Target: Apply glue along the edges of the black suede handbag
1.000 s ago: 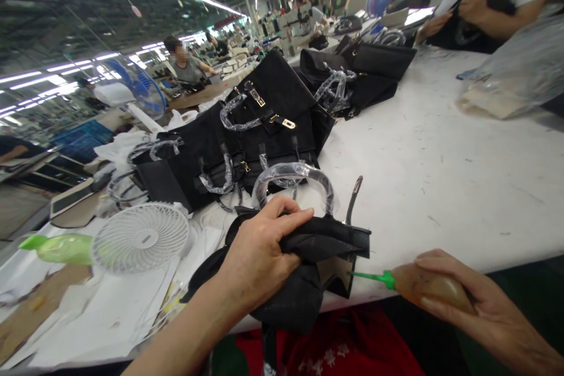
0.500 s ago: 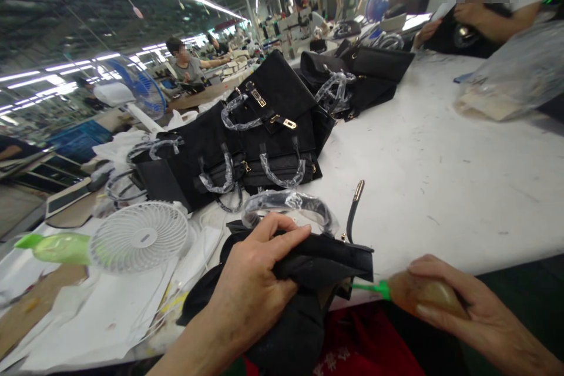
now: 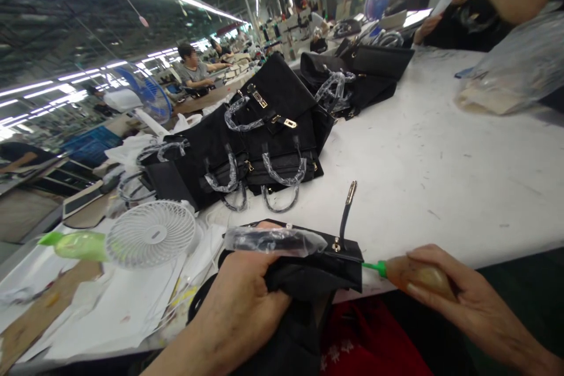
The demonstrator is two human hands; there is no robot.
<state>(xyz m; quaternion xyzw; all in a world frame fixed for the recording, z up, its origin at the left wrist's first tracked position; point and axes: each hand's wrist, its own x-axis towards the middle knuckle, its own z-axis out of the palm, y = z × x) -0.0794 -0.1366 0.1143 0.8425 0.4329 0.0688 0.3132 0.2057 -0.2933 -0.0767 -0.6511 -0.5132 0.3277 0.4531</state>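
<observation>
Black and limp below, the handbag (image 3: 317,276) straddles the tabletop's (image 3: 440,176) near edge; it looks light and soft, firmer along its upper rim. The left hand (image 3: 247,296) grips its gathered body near that rim, probably a surer hold than the film-wrapped handle (image 3: 273,242), which may slip. The right hand (image 3: 467,291) wraps an amber bottle (image 3: 418,276), likely squeezable, its green nozzle (image 3: 375,267) at the bag's side (touching or not, I cannot tell).

To the left of the round white plastic fan (image 3: 152,235) lies a pointed green plastic bottle (image 3: 77,245); behind-right, piled boxy black handbags (image 3: 282,85); right, a soft black handbag (image 3: 315,273).
</observation>
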